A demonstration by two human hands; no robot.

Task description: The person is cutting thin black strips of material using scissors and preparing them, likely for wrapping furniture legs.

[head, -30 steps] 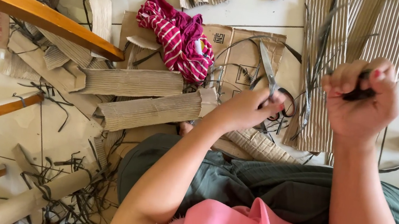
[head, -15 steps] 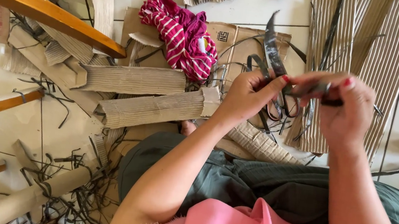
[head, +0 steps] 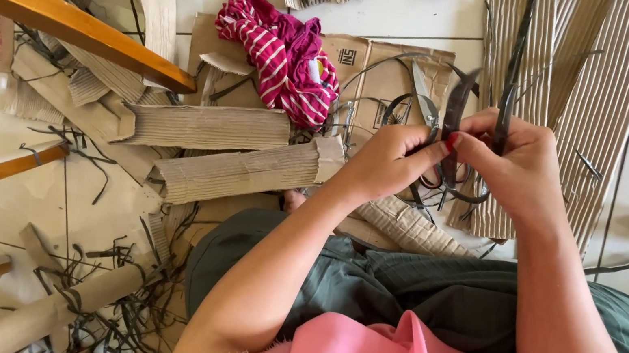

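A flattened brown cardboard box (head: 382, 75) lies on the floor (head: 402, 17) beyond the hands, partly under the red striped cloth (head: 278, 53). It bears small dark printed marks: a square symbol near its upper left and a boxed mark at its middle.
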